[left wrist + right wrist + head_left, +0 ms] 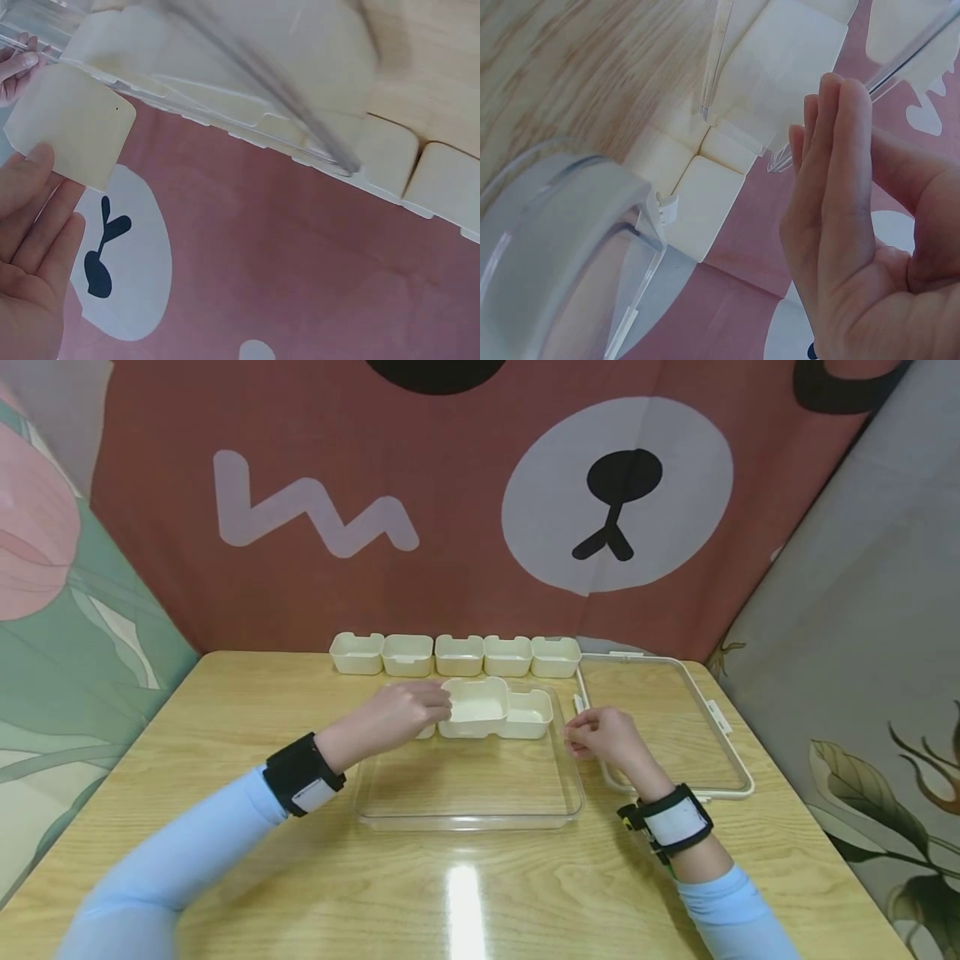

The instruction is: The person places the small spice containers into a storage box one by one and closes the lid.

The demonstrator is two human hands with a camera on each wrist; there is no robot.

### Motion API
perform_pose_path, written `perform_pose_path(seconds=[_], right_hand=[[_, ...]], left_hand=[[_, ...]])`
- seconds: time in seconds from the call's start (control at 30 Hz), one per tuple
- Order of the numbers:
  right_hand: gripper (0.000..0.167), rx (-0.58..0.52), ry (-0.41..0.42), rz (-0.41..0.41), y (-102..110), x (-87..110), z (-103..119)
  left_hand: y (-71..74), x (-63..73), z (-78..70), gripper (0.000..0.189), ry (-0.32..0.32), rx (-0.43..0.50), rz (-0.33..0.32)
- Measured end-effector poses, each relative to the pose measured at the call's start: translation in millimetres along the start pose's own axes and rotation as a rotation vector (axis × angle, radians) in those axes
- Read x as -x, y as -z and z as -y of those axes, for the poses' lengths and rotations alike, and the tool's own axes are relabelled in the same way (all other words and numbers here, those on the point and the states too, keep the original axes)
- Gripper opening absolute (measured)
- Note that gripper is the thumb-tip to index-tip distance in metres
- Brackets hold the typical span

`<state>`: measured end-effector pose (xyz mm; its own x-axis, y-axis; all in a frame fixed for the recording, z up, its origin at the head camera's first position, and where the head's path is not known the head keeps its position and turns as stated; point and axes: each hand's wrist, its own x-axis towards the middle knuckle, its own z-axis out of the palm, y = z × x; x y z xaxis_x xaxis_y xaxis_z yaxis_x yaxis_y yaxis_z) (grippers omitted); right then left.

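Observation:
My left hand (397,714) pinches a small cream container (475,706) by its left side, thumb on one face, over the back of a clear plastic box (468,821). In the left wrist view, the container's (75,124) smooth outside shows beyond the fingertips. A similar container (527,717) stands in the box's back right part, partly overlapped by the held one. Another (426,732) is mostly hidden behind my left fingers. At the box's right side, my right hand (603,739) pinches its rim, with the fingers straight and close together in the right wrist view.
Several more cream containers (460,657) stand in a row along the table's back edge, against the bear-patterned cloth (450,585). A clear lid with a pale frame and side clips (720,735) lies to the right of the box. Wooden tabletop (360,885) stretches in front.

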<state>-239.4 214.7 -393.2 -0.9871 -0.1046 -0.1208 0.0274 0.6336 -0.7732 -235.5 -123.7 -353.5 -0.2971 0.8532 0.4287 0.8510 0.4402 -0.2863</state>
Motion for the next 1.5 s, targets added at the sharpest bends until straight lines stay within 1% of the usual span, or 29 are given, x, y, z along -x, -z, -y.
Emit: perform_pose_path(seconds=[0.17, 0.4, 0.5, 0.6, 0.8, 0.97, 1.27, 1.5], right_hand=[[0.021, -0.004, 0.001, 0.0, -0.4, 0.2, -0.1], [0.021, -0.013, -0.003, 0.002, -0.7, 0.8, 1.3], [0.022, -0.007, 0.001, -0.001, 0.1, 1.3, 1.6], [0.022, 0.0, 0.007, -0.004, 0.5, 1.3, 1.4], [0.021, 0.006, 0.001, -0.001, 0.1, 1.3, 1.4], [0.021, -0.002, 0.001, 0.001, 0.1, 1.8, 2.4], [0.021, -0.007, -0.009, 0.005, 0.0, 0.8, -0.3], [0.022, -0.017, -0.015, 0.011, 0.8, 0.2, 0.7]], left_hand=[[3.3, 11.8, 0.0, 0.023, -0.01, 0.005, 0.018], [10.4, 27.8, -2.5, 0.026, -0.001, -0.006, 0.056], [11.1, 34.3, -3.2, 0.027, 0.002, -0.012, 0.064], [11.5, 40.3, -3.4, 0.029, -0.002, -0.019, 0.063], [13.3, 52.7, -6.2, 0.032, -0.022, -0.013, 0.037], [18.0, 63.7, -10.3, 0.035, -0.022, -0.014, 0.051], [19.5, 78.6, -13.1, 0.033, -0.02, 0.001, 0.082], [17.6, 84.1, -12.2, 0.03, -0.014, 0.004, 0.113]])
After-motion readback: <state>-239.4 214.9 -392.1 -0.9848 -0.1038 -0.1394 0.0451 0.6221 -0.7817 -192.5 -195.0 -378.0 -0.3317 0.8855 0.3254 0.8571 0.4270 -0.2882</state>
